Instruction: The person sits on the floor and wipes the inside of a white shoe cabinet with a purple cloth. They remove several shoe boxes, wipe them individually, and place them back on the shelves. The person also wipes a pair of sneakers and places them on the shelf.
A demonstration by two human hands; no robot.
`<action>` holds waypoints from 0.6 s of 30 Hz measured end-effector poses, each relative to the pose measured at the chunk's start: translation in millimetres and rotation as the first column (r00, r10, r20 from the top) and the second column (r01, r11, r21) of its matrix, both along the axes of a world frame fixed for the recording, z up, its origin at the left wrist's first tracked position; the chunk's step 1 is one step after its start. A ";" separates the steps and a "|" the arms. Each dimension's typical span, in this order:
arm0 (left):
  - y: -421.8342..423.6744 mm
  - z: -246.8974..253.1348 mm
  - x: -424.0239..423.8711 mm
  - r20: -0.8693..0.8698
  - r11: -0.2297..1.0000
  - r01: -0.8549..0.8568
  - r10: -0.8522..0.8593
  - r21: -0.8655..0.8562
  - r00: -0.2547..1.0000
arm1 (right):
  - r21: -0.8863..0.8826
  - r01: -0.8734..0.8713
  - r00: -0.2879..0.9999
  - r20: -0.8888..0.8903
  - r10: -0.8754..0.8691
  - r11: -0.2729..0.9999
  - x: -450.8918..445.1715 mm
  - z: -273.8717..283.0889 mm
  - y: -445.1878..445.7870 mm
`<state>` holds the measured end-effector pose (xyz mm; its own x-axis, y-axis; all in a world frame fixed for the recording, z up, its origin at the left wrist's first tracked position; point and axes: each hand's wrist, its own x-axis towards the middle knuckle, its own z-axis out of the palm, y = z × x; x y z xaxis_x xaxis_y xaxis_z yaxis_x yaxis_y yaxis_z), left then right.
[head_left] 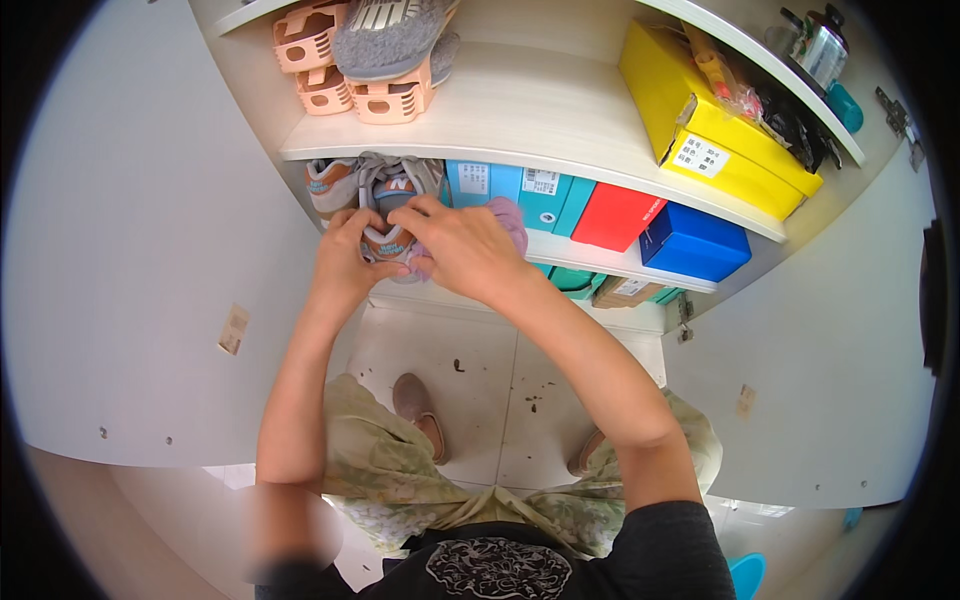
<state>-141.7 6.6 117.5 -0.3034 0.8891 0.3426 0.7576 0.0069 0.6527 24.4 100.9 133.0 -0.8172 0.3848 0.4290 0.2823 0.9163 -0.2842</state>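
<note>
A grey sneaker point(391, 246) with an orange heel patch sits at the left end of the middle shelf, its heel towards me. My left hand point(346, 251) grips the left side of its heel collar, thumb low against the heel. A lilac cloth point(510, 222) is bunched in my right hand point(469, 244), partly hidden under the palm. The fingertips of that hand rest at the shoe's opening, close to my left fingers. Beside it on the left stands a similar sneaker point(330, 186), also heel outward.
Blue and teal shoeboxes point(547, 202), a red box point(616, 216) and a blue box point(697, 241) line the middle shelf. Above are peach shoe racks point(386, 101), a fuzzy grey slipper point(390, 49) and a yellow box point(735, 150). Open cabinet doors point(135, 262) flank me; dirt bits dot the floor.
</note>
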 end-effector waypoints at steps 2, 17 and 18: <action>-2.3 5.4 -0.5 0.034 0.999 -0.001 0.003 -0.048 0.999 | 0.004 -0.020 0.998 0.052 0.019 1.000 -5.4 2.3 -1.7; -89.2 64.2 85.5 -0.148 0.878 0.339 -0.405 -0.340 0.902 | 0.215 -0.183 0.972 0.185 0.144 0.959 121.4 20.2 -90.1; -85.9 66.2 97.4 -0.093 0.853 0.399 -0.452 -0.336 0.887 | 0.213 -0.155 0.971 0.211 0.109 0.965 138.1 24.2 -94.1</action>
<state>-44.3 -79.3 183.8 0.1649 0.9850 0.0505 0.8259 -0.1659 0.5389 162.5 6.8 157.2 -0.9306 0.1792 0.3191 0.1837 0.9828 -0.0163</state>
